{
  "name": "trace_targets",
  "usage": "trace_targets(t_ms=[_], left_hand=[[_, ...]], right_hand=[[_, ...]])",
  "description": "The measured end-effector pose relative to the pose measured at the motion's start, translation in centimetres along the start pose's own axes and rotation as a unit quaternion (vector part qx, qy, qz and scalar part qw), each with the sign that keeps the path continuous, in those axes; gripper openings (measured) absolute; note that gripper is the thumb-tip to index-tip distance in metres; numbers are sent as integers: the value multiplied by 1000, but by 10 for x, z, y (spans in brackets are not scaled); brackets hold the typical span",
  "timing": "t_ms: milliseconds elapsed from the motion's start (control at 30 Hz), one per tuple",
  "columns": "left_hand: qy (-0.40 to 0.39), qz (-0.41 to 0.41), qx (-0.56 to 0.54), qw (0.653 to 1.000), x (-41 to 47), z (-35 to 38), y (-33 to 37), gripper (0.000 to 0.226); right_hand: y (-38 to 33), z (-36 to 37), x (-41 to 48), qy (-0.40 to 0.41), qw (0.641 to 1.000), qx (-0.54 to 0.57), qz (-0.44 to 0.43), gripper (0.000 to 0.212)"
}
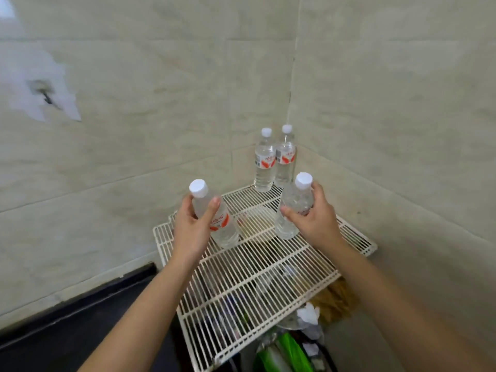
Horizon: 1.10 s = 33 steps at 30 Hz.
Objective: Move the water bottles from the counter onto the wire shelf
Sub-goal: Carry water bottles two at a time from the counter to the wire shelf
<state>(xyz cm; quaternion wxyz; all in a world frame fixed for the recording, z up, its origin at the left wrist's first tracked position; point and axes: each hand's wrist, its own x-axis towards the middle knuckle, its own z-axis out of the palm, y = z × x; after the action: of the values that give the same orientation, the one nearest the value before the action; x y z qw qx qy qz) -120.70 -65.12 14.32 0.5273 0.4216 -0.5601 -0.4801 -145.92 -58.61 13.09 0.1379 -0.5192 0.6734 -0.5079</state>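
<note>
two water bottles (275, 159) already stand upright on the wire shelf (257, 267), touching each other and tucked into the far corner where the two tiled walls (161, 103) meet, so that part of the job looks done. two more are in the air with me: my left hand (192, 224) is wrapped around the neck and shoulder of the left bottle (217, 218), thumb across the front, and that bottle tilts with its white cap toward me and its base low over the left side of the shelf; i cannot tell whether the base is touching the wires. my right hand (312, 213) is closed around the upper body of the right bottle (292, 210), which is closer to upright, its base at or just above the wires a little in front of the standing pair. what is left, as i judge it, is to set both down and let go. the black worktop (80, 312) shows at lower left with no bottles on the part i can see. there is open room across the middle and front of the shelf; the front and right edges are unguarded, with bags and clutter (290, 345) below, so i would keep the bases well inside and flat across the wires.
</note>
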Motion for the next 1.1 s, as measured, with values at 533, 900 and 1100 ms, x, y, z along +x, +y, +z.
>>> trace_targets(t_ms=[533,900,1100], left_hand=[[81,-4,93,992,139,52,-21,38],[92,4,179,980,188,80,-23,52],[94,3,172,981,194,86,-24,50]], right_hand=[[25,105,184,-148,986,49,-52,85],[25,129,213,-178,980,-38,-80,98],[33,134,200,-114,993,-4,-32,95]])
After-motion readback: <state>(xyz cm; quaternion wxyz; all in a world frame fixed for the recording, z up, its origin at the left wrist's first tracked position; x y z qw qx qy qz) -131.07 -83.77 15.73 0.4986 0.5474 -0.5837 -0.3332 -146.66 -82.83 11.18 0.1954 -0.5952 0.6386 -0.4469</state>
